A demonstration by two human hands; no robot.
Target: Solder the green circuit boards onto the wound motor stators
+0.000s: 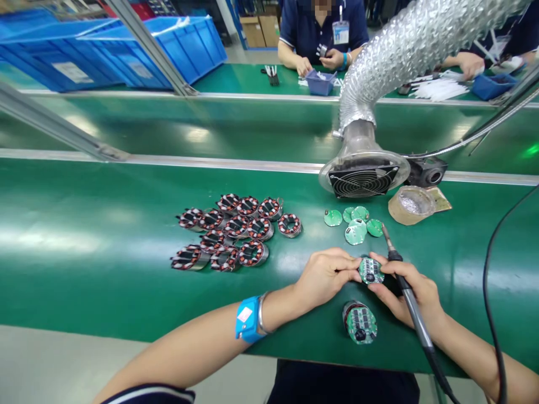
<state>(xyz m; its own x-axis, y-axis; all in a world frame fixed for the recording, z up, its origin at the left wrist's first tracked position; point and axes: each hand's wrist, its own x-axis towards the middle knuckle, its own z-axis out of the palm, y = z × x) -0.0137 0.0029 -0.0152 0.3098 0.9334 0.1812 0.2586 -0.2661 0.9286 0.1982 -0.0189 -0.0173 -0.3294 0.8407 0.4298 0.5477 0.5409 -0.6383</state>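
Note:
My left hand point(326, 275) pinches the left edge of a small round green circuit board point(371, 270) on the green bench. My right hand point(415, 294) touches the board's right edge and also grips a soldering iron point(410, 300), its tip pointing up and away toward a cluster of loose round green boards point(356, 224). A finished coil with a board on top point(360, 322) lies just below my hands, near the bench's front edge. A blue wrist strap point(247, 318) and a metal bangle sit on my left wrist.
Several wound copper stator coils point(233, 230) lie grouped left of my hands. A fume extractor fan point(362, 177) on a silver flexible duct stands behind, with a tape roll point(411, 203) beside it. Two people work at the far bench with blue trays point(320, 82). A black cable point(490, 280) hangs at right.

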